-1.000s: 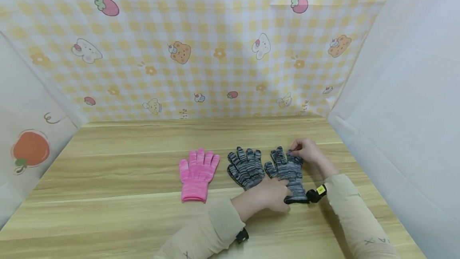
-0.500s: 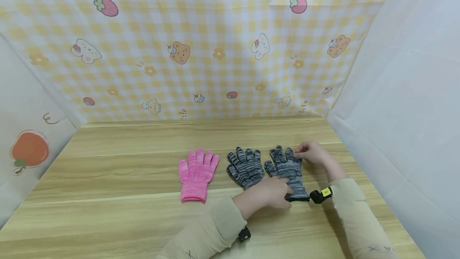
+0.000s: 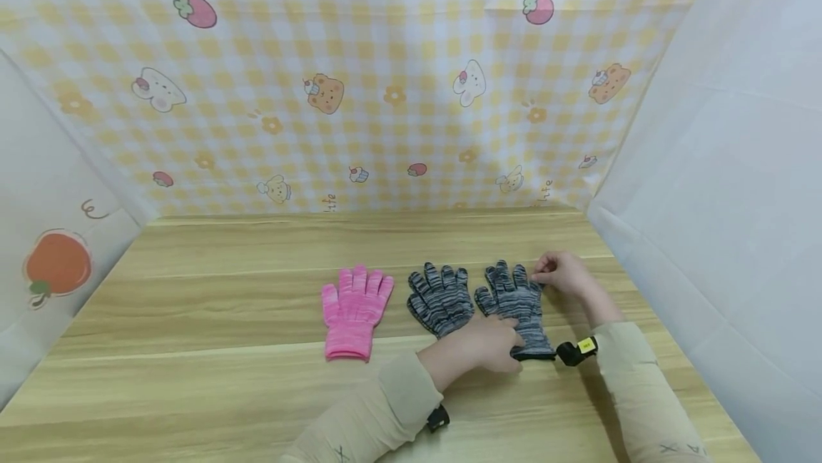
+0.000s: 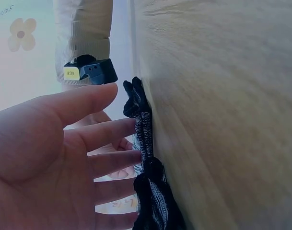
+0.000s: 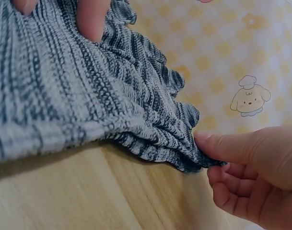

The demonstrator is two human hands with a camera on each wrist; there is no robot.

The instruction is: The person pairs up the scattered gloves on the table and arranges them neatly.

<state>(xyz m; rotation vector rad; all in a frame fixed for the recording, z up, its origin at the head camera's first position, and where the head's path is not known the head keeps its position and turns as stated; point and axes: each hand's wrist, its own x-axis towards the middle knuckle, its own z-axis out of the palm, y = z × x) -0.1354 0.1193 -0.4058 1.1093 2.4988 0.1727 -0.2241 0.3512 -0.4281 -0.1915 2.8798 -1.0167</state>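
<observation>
Two grey-and-black knit gloves lie side by side on the wooden table, fingers pointing to the back. On the right-hand grey glove (image 3: 523,313), my left hand (image 3: 488,345) rests its outstretched fingertips near the cuff; the left wrist view shows that hand (image 4: 45,158) with fingers straight. My right hand (image 3: 565,277) pinches the little-finger tip of the same glove between thumb and curled fingers, plain in the right wrist view, where the hand (image 5: 261,172) is at lower right. The other grey glove (image 3: 443,299) sits just left, its cuff hidden behind my left hand and forearm.
A pink glove (image 3: 352,313) lies flat on the wooden table (image 3: 225,306), left of the grey ones. Behind stands a yellow checked cloth (image 3: 392,128); a white cloth wall (image 3: 719,185) borders the right side. Small black cameras sit on both wrists.
My right hand has shifted slightly to the right, from the ring-finger area to the outer finger of the right-hand grey glove, whose outer finger is spread outward. My left hand stays in place.
</observation>
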